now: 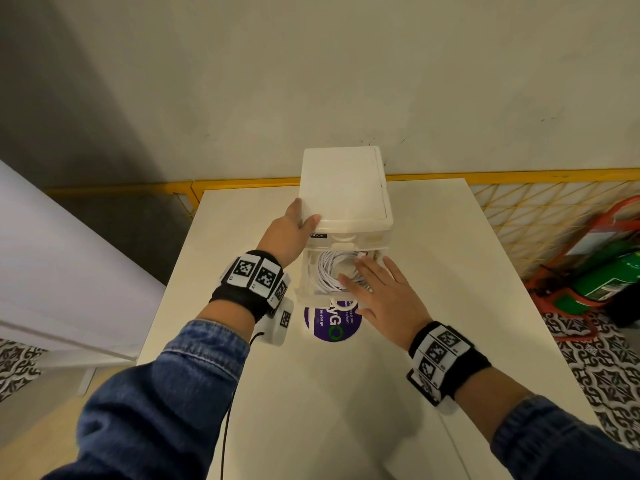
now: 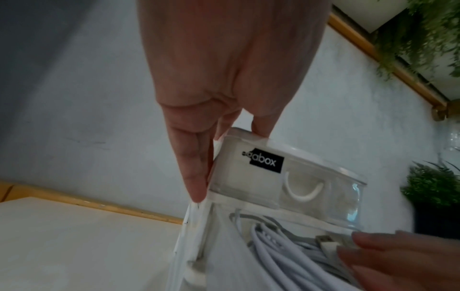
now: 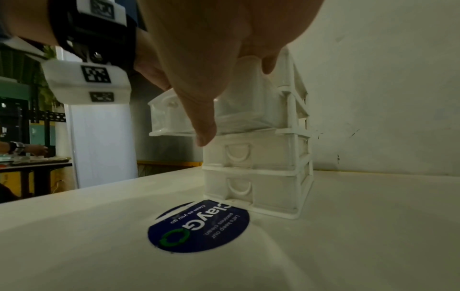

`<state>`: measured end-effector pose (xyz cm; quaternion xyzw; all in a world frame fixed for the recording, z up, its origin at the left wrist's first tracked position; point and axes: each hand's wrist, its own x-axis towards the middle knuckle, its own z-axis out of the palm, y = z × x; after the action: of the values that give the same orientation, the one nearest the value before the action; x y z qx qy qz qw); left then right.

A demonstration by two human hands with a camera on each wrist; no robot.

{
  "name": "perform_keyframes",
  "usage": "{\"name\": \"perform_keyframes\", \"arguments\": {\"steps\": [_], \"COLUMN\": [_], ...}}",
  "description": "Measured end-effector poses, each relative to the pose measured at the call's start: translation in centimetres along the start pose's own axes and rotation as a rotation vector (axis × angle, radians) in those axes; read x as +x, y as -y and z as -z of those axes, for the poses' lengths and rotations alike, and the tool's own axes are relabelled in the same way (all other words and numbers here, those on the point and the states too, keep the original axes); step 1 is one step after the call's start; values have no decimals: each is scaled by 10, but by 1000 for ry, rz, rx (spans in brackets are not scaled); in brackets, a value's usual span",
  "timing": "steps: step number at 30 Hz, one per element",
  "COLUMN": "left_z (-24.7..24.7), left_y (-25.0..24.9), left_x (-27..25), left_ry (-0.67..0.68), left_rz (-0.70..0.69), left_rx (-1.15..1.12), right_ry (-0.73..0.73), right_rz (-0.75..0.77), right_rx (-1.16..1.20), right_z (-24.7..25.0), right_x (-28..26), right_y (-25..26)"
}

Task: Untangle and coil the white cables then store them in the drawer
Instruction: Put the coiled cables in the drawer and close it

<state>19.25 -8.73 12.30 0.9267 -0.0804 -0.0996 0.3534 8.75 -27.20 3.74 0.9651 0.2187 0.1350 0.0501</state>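
A small white drawer unit (image 1: 343, 188) stands at the back of the white table (image 1: 450, 271). Its second drawer (image 1: 300, 295) is pulled out and holds the coiled white cables (image 1: 325, 271). My left hand (image 1: 300, 218) grips the unit's top left front corner, thumb on the lid and fingers (image 2: 196, 173) down the side. My right hand (image 1: 374, 285) lies flat over the drawer with straight fingers (image 2: 398, 254) on the cables (image 2: 273, 248), beside a USB plug (image 2: 326, 241). In the right wrist view the open drawer (image 3: 169, 118) juts out above two closed drawers (image 3: 261, 155).
A round blue sticker (image 1: 334, 323) lies on the table in front of the unit. A yellow mesh fence (image 1: 519, 206) runs behind the table, with red and green equipment (image 1: 609, 271) on the floor at right. A white panel (image 1: 52, 271) stands at left.
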Motion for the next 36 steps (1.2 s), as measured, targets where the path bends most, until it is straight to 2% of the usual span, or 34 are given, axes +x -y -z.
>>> {"name": "perform_keyframes", "arguments": {"steps": [7,10,12,15,17,22,24,27,32,36], "left_z": [0,0,1,2,2,1,1,1,-1,-1], "left_y": [2,2,2,4,5,6,7,8,10,12], "left_x": [3,3,3,6,7,8,9,11,12,13], "left_ry": [-6,-6,-2,9,12,14,17,20,21,18], "left_rz": [4,9,11,17,22,33,36,41,44,38], "left_rx": [-33,-51,-57,-69,-72,-81,-85,-90,-95,-93], "right_ry": [-48,-152,-262,-321,-348,-414,-330,-237,-271,-285], "right_rz": [-3,-53,-69,-56,-159,-818,-958,-891,-978,-975], "right_rx": [86,40,83,184,314,776,1045,1210,1177,1204], "right_z": [-12,-17,-21,-18,-13,-9,-8,-12,-15,-19], "right_x": [14,5,3,10,16,24,30,38,46,47], "right_y": [-9,-8,-8,-9,-10,-11,-13,-20,-22,-21]}}
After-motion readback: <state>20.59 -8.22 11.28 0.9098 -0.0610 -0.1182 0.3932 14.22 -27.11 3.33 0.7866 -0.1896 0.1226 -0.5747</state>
